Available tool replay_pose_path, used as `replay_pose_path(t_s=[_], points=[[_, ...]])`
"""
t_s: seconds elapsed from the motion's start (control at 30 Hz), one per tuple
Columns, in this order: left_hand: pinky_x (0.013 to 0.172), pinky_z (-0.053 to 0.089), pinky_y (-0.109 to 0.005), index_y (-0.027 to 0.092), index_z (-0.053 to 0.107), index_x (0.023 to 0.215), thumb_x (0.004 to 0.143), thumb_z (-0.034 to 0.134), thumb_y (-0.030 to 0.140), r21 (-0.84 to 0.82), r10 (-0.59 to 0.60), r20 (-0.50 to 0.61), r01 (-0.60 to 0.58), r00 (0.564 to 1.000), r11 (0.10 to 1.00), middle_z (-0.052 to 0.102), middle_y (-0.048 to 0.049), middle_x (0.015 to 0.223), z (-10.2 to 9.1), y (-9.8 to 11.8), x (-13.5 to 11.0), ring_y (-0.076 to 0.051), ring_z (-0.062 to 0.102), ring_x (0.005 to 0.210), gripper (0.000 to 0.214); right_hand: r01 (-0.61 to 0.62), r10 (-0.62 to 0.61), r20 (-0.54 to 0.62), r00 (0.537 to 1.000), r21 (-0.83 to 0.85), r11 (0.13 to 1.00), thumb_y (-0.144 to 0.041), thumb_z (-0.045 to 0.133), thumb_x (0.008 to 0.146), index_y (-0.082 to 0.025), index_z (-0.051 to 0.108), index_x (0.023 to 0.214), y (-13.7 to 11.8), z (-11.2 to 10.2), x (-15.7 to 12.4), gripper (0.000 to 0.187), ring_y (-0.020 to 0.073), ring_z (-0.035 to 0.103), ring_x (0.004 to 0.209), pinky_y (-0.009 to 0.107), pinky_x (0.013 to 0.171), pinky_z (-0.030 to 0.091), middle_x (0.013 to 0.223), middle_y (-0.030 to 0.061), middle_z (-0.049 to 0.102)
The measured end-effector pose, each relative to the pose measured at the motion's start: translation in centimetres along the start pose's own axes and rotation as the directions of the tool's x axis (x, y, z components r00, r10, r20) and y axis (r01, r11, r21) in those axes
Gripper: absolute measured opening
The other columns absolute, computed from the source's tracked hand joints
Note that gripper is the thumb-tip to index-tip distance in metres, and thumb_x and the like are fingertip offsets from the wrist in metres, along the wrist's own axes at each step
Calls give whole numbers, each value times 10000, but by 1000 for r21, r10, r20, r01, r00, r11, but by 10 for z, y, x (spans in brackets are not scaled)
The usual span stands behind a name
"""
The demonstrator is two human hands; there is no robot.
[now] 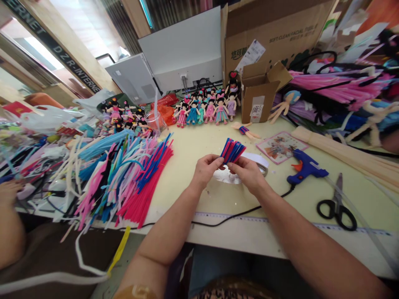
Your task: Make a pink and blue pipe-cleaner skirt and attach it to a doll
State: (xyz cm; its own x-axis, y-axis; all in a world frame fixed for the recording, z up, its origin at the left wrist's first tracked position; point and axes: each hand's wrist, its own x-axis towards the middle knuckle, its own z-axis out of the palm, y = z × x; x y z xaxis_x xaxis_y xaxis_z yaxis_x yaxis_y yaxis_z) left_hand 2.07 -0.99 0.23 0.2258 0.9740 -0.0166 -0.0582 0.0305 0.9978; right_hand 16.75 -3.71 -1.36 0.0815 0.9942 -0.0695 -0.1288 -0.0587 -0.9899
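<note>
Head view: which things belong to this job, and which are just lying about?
Likely the job: red-and-blue chenille bundle, held in left hand and right hand; red stems; blue stems; hot glue gun; scissors.

Likely just lying about: small cardboard box; large cardboard box; white plastic bag.

"DZR-INTERNET" on beam [70, 60], "3001" on box [259, 92]
</note>
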Motion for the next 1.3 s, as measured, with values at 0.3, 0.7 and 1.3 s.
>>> replay_pose_path(t_s=[0.3,0.7,1.3], points=[[702,494,-305,142,707,813,594,796,408,-196,-107,12,108,994,975,703,-43,690,2,-2,2,-160,662,638,356,11,-10,-24,1000,11,1000,-372,682,628,-168,633,765,-2,-4,1,250,128,496,597,290,603,398,624,-13,594],[603,484,-259,132,657,751,613,760,507,-263,-241,106,261,965,929,678,-41,655,1,-1,2,-136,640,583,413,-31,33,-29,999,69,997,-379,728,576,-177,670,773,-6,-1,-2,289,131,498,601,293,612,395,645,-6,617],[616,512,-243,138,638,782,569,825,322,-355,-257,97,275,962,894,680,-16,648,5,2,0,-103,628,552,338,-108,111,-3,994,214,971,-411,766,569,-183,622,677,-6,0,-4,291,105,439,517,281,534,369,562,-22,536]])
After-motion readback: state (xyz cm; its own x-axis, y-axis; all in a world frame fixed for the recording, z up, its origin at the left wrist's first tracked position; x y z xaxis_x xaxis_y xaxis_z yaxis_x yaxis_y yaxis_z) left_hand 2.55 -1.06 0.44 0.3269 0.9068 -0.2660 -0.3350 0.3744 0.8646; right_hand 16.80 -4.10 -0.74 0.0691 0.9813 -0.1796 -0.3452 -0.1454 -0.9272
